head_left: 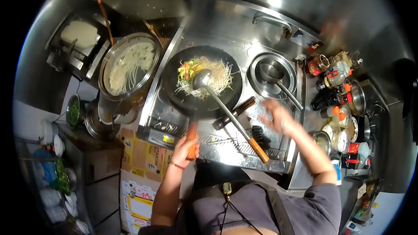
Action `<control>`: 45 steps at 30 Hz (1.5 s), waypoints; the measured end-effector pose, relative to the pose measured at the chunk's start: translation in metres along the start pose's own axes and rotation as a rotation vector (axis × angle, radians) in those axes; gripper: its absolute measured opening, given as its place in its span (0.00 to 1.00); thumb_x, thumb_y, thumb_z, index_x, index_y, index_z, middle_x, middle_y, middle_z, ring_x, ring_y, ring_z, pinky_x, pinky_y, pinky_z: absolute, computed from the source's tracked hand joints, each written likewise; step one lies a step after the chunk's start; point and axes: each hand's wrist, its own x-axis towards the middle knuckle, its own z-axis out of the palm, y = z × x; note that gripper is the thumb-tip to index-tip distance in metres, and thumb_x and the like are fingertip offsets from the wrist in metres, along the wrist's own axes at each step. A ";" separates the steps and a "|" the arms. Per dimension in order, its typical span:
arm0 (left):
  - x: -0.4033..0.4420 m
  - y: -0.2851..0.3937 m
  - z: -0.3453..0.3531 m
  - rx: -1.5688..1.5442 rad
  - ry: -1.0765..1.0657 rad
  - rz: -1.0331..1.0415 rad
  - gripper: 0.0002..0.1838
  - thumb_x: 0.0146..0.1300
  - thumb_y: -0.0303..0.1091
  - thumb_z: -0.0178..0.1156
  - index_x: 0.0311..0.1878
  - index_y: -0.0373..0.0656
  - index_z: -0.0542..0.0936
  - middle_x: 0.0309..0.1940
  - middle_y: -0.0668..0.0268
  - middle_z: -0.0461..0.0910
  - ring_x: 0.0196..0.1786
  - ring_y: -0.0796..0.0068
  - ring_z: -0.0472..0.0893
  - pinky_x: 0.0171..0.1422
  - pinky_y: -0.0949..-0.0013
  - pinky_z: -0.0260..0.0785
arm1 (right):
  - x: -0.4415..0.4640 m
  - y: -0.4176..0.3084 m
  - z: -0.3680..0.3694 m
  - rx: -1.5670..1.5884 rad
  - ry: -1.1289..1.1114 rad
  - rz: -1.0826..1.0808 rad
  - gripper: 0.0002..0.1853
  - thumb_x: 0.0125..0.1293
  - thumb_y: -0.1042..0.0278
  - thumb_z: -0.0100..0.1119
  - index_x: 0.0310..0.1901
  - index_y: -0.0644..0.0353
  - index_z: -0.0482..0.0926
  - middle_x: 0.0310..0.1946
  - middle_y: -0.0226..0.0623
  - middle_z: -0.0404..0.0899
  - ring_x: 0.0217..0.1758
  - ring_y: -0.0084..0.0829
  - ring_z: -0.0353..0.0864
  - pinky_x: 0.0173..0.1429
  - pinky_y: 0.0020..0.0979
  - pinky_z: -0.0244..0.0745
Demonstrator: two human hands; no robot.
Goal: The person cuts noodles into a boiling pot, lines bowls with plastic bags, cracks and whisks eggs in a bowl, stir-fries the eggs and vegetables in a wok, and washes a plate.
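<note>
My left hand is wrapped round the orange-brown wooden handle of a dark wok. White noodle-like strands or sprouts lie in the wok, with yellow and orange-red shreds at their left. A metal ladle rests with its bowl on this food, its wooden grip sticking out over the stove's front. My right hand is raised over the stove, right of the ladle and apart from it. Its fingers look spread and somewhat blurred, with nothing visible in them. Beneath it lie a dark bundled brush and a black coiled object.
A small pot sits in a round metal basin at the right, under a faucet. Several bottles and jars crowd the right counter. At left stands a large pot of pale noodles. Cardboard covers the lower left.
</note>
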 end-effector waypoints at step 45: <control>-0.064 0.008 -0.033 -0.102 -0.133 -0.027 0.07 0.60 0.29 0.56 0.38 0.41 0.70 0.23 0.66 0.69 0.18 0.79 0.69 0.18 0.75 0.61 | -0.136 -0.092 0.013 0.257 -0.255 0.432 0.27 0.65 0.59 0.52 0.62 0.62 0.63 0.53 0.52 0.73 0.60 0.42 0.69 0.64 0.36 0.62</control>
